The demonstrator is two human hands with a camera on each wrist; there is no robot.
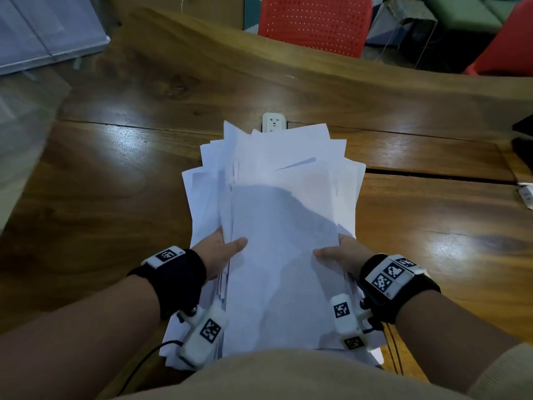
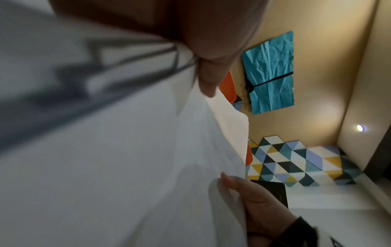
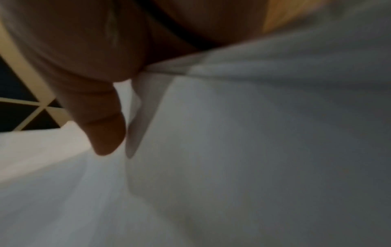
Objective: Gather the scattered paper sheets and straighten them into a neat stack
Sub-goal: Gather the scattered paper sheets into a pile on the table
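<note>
A loose bundle of white paper sheets (image 1: 282,215) is held above the wooden table (image 1: 121,174), its far edges fanned out and uneven. My left hand (image 1: 222,249) grips the bundle's left side, thumb lying on the top sheet and fingers hidden underneath. On the right side my right hand (image 1: 337,251) holds it the same way, thumb on top. The left wrist view shows the papers (image 2: 127,150) close up, with my left thumb (image 2: 211,70) on them and the right hand (image 2: 260,200) at their far edge. The right wrist view is filled by blurred paper (image 3: 232,150) under my thumb (image 3: 101,117).
A white power socket (image 1: 273,122) is set in the table just past the papers. Red chairs (image 1: 314,21) stand behind the far table edge. A dark object (image 1: 523,145) and a small white item (image 1: 526,194) lie at the right edge. A whitish panel (image 1: 43,30) lies at far left.
</note>
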